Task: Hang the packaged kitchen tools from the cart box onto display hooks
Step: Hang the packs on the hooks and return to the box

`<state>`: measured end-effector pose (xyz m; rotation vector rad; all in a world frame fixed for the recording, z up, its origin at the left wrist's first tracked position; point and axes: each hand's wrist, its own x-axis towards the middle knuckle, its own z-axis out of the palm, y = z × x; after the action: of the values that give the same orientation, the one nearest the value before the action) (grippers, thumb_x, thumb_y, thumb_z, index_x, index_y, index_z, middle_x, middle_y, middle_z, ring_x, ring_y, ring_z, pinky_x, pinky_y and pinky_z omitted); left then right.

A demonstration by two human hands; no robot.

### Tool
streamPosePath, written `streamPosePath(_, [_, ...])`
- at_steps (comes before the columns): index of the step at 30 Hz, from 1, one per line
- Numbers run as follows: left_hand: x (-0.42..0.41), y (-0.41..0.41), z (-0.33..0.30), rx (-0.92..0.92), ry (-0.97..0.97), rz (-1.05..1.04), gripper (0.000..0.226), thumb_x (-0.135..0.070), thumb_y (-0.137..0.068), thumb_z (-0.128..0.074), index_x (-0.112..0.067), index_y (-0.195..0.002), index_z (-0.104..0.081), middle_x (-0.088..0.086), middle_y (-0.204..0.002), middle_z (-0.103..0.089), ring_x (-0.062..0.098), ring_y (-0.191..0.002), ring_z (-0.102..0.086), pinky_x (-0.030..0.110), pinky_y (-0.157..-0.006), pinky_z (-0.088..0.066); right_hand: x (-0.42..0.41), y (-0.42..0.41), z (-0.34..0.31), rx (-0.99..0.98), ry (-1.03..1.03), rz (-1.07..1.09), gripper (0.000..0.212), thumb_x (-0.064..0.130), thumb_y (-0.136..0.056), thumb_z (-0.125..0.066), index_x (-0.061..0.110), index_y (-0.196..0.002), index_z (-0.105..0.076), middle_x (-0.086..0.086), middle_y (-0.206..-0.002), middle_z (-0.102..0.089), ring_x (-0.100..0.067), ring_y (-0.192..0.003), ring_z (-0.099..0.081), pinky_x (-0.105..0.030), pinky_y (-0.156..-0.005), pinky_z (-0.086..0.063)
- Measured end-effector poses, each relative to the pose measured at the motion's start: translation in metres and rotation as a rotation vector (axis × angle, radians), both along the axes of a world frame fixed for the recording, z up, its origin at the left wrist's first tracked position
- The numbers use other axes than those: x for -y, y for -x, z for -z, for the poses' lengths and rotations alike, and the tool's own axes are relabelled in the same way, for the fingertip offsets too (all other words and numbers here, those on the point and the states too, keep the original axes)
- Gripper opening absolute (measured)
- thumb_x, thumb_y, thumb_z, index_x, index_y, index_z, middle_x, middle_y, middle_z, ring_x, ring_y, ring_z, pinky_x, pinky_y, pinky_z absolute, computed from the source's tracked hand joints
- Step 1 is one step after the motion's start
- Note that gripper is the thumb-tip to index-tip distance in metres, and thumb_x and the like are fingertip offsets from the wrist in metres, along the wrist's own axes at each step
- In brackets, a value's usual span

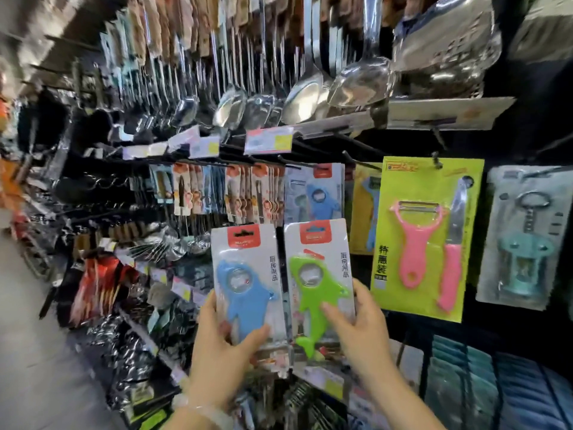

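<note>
My left hand (pixel 228 342) grips the lower part of a carded pack with a blue shark-shaped opener (pixel 245 290). Beside it, my right hand (pixel 356 324) grips a matching pack with a green shark-shaped opener (pixel 316 290). Both packs are upright, side by side, held up in front of the display wall. Just above them hang more packs of the blue shark opener (pixel 316 193) on a black display hook (pixel 290 161). The cart box is out of view.
A yellow-green pack with a pink peeler and knife (pixel 424 237) hangs to the right, next to a teal corkscrew pack (pixel 524 240). Steel ladles and spoons (pixel 297 97) hang overhead. Bare black hooks (pixel 356 158) jut out above the packs. The aisle floor (pixel 28 352) lies at left.
</note>
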<state>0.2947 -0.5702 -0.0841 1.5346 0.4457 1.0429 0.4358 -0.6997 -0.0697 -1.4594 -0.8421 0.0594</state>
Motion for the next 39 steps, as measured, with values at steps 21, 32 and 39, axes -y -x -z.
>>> streamPosePath(21, [-0.180, -0.060, -0.054, 0.108, -0.150, 0.363, 0.079, -0.004, -0.071, -0.076, -0.030, -0.133, -0.034, -0.017, -0.122, -0.050, 0.001, -0.109, -0.055, 0.026, -0.092, -0.046, -0.157, -0.003, -0.097, 0.124, -0.198, 0.386, 0.031, 0.009, -0.087, -0.062, 0.027, -0.110, -0.052, 0.006, -0.106, -0.066, -0.001, -0.093, -0.064, -0.020, -0.083, -0.052])
streamPosePath(32, [-0.195, -0.065, -0.052, 0.117, -0.164, 0.483, 0.085, -0.009, -0.070, -0.077, -0.028, -0.140, -0.032, -0.015, -0.130, -0.051, 0.004, -0.112, -0.055, 0.013, -0.080, -0.046, -0.163, 0.013, -0.104, 0.052, -0.199, 0.479, 0.025, 0.011, -0.089, -0.060, 0.029, -0.106, -0.056, 0.006, -0.106, -0.068, -0.013, -0.099, -0.065, -0.036, -0.092, -0.051])
streamPosePath(39, [-0.193, -0.066, -0.053, 0.146, -0.129, 0.531, 0.079, 0.000, -0.069, -0.076, -0.033, -0.130, -0.038, -0.023, -0.115, -0.055, -0.020, -0.094, -0.056, -0.002, -0.065, -0.045, -0.162, 0.013, -0.112, 0.053, -0.189, 0.468, 0.025, 0.009, -0.088, -0.060, 0.029, -0.103, -0.059, 0.008, -0.101, -0.070, -0.010, -0.096, -0.066, -0.030, -0.087, -0.051])
